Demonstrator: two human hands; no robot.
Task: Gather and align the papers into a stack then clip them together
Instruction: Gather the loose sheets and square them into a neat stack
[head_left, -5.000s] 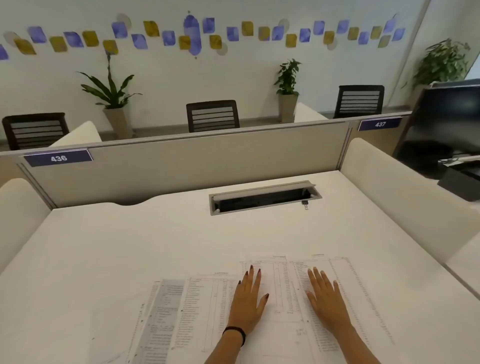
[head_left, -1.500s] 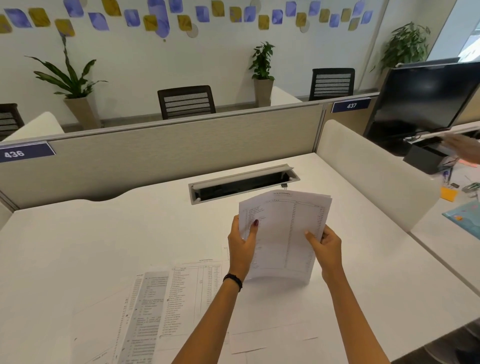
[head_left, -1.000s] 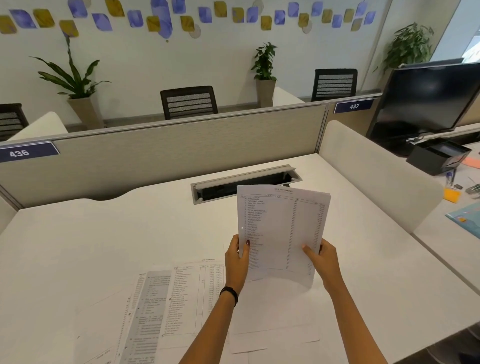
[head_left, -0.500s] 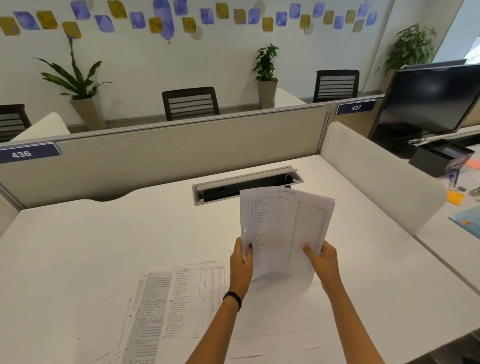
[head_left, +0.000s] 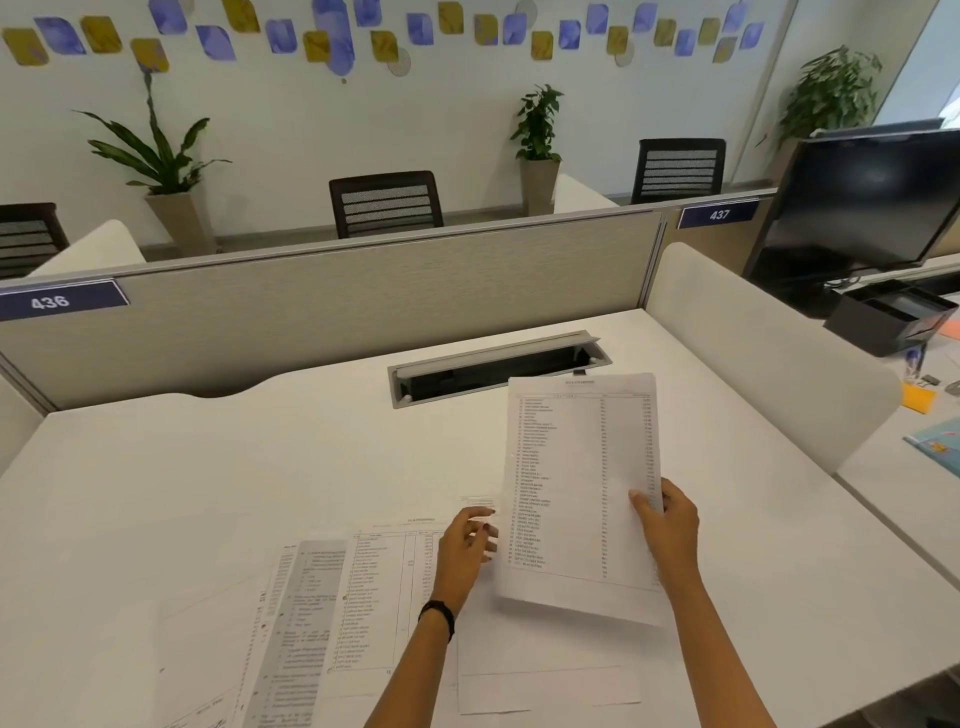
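Since the moment before, my left hand (head_left: 465, 545) has let go of the held sheets (head_left: 576, 483) and dropped toward the desk (head_left: 208, 493). Now only my right hand (head_left: 670, 530) grips the held sheets, thumb on the front at their right edge. They stand almost upright above the middle of the desk. The left hand has its fingers curled just beside their left edge, over the top corner of the loose papers (head_left: 374, 597). It is blurred, so I cannot tell if it already pinches a page. The loose papers lie flat and overlapping near the front edge of the desk, left of the held sheets, with their long axis running from the front edge to the far edge. The left hand is clearly nearer, so I judge it should take the next page. I see no clip.
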